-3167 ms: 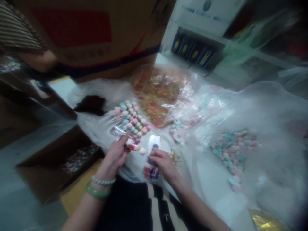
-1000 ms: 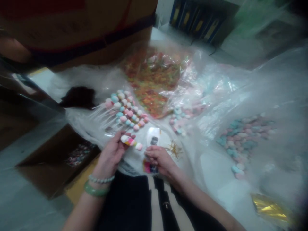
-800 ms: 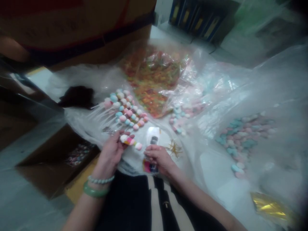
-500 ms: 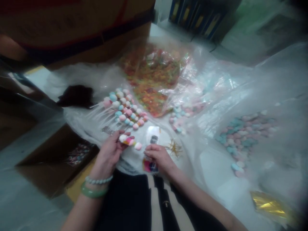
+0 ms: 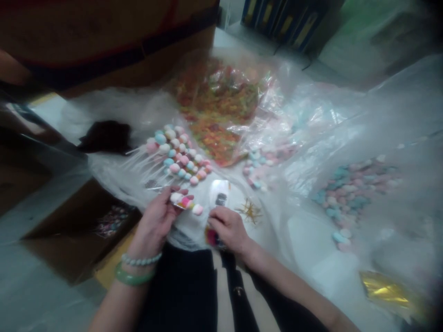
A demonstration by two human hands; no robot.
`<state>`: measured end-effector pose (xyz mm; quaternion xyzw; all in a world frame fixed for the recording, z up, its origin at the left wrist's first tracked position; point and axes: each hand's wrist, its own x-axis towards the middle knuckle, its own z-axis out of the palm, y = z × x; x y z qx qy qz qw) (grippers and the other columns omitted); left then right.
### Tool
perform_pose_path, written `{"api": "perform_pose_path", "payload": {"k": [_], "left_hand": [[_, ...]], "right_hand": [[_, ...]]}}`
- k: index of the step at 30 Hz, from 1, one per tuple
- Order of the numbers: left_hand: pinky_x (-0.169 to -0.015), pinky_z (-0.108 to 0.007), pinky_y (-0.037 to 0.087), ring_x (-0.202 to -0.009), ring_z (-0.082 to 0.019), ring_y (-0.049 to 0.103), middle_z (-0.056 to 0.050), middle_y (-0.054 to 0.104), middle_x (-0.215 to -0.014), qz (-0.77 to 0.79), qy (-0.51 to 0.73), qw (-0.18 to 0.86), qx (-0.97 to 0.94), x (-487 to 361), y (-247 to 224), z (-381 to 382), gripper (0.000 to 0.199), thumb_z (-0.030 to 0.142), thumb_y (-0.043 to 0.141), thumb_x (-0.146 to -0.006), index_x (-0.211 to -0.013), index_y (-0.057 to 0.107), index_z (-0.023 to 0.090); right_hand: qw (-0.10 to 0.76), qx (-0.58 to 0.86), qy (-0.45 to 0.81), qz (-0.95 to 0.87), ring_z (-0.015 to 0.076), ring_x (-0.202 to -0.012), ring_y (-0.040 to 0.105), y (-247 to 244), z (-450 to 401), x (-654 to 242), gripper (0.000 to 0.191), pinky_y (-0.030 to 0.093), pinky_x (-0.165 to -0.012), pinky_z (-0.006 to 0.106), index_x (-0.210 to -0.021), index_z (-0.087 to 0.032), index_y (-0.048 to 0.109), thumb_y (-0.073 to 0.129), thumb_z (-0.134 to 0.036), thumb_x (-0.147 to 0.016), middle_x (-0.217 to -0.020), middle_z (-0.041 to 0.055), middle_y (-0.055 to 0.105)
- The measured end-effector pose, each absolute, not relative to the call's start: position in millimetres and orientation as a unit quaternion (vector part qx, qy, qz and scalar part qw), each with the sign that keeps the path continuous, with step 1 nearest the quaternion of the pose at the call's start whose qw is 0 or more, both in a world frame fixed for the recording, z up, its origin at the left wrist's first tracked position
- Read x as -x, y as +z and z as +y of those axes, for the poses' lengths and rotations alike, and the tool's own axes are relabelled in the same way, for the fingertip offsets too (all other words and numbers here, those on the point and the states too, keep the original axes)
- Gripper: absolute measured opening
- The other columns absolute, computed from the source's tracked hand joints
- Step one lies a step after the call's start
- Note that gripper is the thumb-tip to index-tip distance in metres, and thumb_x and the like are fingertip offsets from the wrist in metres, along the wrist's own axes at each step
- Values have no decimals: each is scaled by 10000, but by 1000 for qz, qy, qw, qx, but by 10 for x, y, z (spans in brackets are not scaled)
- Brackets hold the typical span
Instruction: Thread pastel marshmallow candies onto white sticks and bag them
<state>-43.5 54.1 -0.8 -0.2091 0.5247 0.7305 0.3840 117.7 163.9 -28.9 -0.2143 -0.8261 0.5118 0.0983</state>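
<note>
My left hand [image 5: 165,208], with two bracelets at its wrist, grips a marshmallow skewer [image 5: 187,202] of white, pink and yellow pieces, its tip pointing right. Just right of that tip, my right hand [image 5: 228,226] is closed with the fingers curled in. Whatever they pinch is hidden or too small to make out. Partly under this hand lies a pink and dark printed packet [image 5: 211,236], and beyond it a shiny white packet [image 5: 220,188]. Finished-looking skewers [image 5: 180,157] with white sticks lie in a row past my left hand. Gold twist ties [image 5: 251,211] are scattered to the right.
A big clear bag of orange and green candies [image 5: 221,106] lies at the back. Loose pink, blue and white marshmallows [image 5: 353,189] sit in plastic on the right, near gold foil [image 5: 384,289]. Cardboard boxes [image 5: 62,249] stand at lower left and behind.
My right hand has curled its fingers further in, over the pink packet. The left hand holds the skewer in nearly the same place. The view has shifted slightly.
</note>
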Motion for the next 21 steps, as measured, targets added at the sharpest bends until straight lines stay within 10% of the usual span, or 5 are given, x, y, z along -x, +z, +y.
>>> {"api": "perform_pose_path", "payload": {"k": [21], "left_hand": [[-655, -388, 614, -718, -230, 711, -118, 708, -816, 483, 736, 433, 194, 338, -69, 591, 285, 293, 444, -975, -891, 647, 111]], "right_hand": [[129, 150, 417, -887, 153, -672, 540, -362, 1594, -1177, 222, 363, -652, 263, -683, -215, 564, 482, -189, -888, -685, 21, 603]]}}
